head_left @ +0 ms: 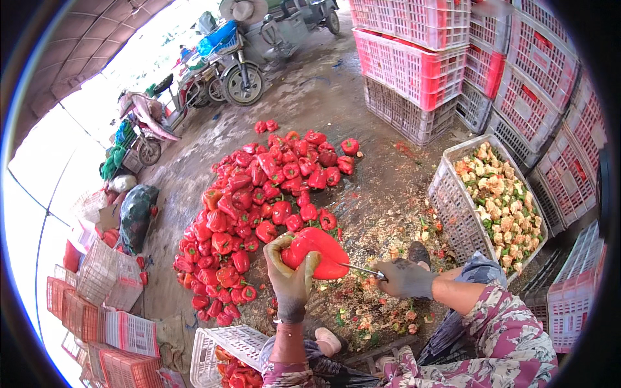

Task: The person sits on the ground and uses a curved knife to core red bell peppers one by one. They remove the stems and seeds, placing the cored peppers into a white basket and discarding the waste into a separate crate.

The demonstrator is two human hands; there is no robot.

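Head view: left hand (290,277) grips a red pepper (318,251); right hand (405,278) apparently clasps a thin blade (359,268) touching it.

Glossy red pepper (318,251), grey gloves (both hands), floral purple sleeve (511,336), red-and-white crates (414,64), grey concrete floor (310,97)

Your gloved left hand (289,275) grips a large red pepper (318,251) from below, fingers wrapped around its near side. Your gloved right hand (404,279) holds a thin metal blade (362,269) whose tip touches the pepper's right side. Beyond the pepper, a pile of red peppers (259,207) spreads across the concrete floor (381,187). To your right stands a white crate (453,213) filled with pepper cores, with stacked red crates (414,58) behind it. Scraps (362,317) litter the floor under your hands.
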